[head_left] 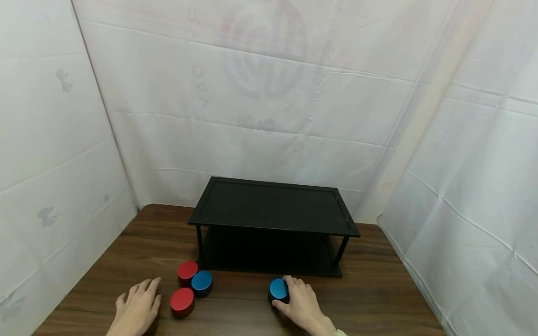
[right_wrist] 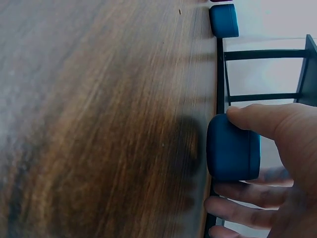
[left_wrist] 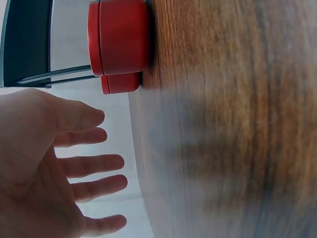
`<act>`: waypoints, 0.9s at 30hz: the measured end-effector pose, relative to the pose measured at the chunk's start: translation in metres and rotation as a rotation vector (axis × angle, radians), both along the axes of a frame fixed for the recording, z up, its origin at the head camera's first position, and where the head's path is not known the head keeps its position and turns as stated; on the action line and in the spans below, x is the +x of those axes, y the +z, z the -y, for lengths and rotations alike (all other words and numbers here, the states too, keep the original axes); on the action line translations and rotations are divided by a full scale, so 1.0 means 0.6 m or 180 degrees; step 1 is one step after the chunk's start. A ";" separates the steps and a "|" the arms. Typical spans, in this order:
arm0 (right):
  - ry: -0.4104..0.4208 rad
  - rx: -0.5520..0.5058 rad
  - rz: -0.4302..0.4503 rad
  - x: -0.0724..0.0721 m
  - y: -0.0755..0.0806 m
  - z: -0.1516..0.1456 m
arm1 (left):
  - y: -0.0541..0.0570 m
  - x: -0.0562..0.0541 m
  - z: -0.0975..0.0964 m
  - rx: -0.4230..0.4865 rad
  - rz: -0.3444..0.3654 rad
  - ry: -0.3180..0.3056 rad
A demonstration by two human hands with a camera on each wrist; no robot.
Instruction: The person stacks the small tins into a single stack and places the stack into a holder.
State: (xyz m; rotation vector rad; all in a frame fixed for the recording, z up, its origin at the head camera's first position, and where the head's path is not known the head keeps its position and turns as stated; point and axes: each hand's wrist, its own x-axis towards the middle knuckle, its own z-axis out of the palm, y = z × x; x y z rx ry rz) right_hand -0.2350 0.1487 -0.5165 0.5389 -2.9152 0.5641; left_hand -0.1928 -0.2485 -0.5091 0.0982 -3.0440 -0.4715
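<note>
My right hand [head_left: 303, 305] grips a round blue tin [head_left: 278, 290] by its sides, in front of the black shelf. In the right wrist view the thumb lies on one side of that blue tin [right_wrist: 233, 148] and the fingers on the other. At the left, my left hand [head_left: 138, 307] holds nothing, its fingers spread and relaxed in the left wrist view. To its right stand a near red tin [head_left: 182, 302], a far red tin [head_left: 187, 273] and a second blue tin [head_left: 202, 283], close together on the table.
A black two-tier shelf [head_left: 273, 205] stands at the back of the brown wooden table [head_left: 370, 298]. Its lower board lies just behind the tins. White sheets [head_left: 260, 93] hang behind the table and along both sides.
</note>
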 end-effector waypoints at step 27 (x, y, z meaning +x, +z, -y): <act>0.0009 -0.0010 0.0082 -0.007 -0.008 -0.001 | 0.007 -0.005 -0.006 -0.0021 0.0169 -0.0026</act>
